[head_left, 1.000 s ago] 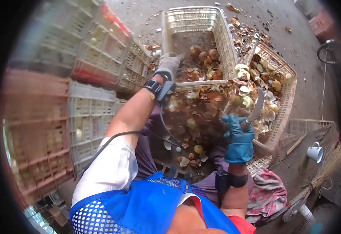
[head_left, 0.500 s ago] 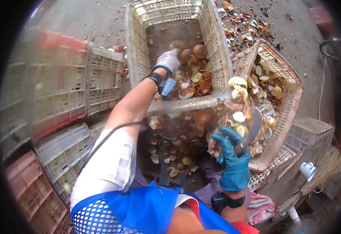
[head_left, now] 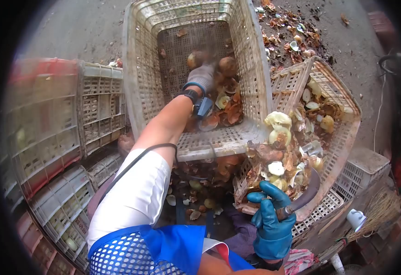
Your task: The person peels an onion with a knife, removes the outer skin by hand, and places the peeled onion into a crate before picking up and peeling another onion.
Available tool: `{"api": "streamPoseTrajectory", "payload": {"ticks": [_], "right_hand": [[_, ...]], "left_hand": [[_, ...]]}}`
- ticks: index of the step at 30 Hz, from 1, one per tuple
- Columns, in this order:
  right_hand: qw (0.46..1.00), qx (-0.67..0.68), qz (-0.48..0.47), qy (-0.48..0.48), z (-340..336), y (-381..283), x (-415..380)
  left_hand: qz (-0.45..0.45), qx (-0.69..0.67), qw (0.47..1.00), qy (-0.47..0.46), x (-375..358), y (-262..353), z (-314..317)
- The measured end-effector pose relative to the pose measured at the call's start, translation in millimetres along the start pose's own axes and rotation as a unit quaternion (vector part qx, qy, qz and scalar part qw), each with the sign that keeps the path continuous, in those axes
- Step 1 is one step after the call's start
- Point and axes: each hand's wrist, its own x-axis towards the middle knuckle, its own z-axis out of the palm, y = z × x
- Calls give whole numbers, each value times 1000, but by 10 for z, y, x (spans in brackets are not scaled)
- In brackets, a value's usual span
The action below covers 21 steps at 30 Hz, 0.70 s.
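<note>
My left hand (head_left: 201,77), in a pale knit glove, reaches deep into a large, dirty white plastic crate (head_left: 138,87). Its fingers are hidden and blurred, right by a brown onion (head_left: 196,59) on one side and another onion (head_left: 228,67) on the other. Loose onion skins (head_left: 233,112) lie in the near corner of that crate. My right hand (head_left: 274,224), in a blue rubber glove, is closed round the handle of a curved knife (head_left: 308,192), its blade pointing up and away. Beyond the knife, peelings and cut onion pieces (head_left: 278,137) heap up in a second, tilted crate (head_left: 342,98).
Stacked crates (head_left: 102,105) stand along the left. Peelings (head_left: 292,39) litter the ground at the far right. A white mug (head_left: 356,219) and dry broom bristles (head_left: 381,208) are at lower right. A dark cable (head_left: 150,147) runs along my left arm.
My left hand has moved slightly down and right among the onions. The large crate sits further left and lower in view. My right hand is lower, still with the knife.
</note>
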Motion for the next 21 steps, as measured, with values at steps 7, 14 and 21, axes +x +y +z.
{"api": "streamPoseTrajectory", "payload": {"ticks": [7,14,21], "right_hand": [[999,-34,-16,-19,12,28,-419],[992,-54,-111,-28,5,260,-972],[846,-313,-429,43,-98,687,-1092]], "left_hand": [[-42,-392,919,-27,-691,13,-310],[84,-673,721,-143,-2236,495,-1290],[210,-589,771,-122,-3738,643,-1547]]}}
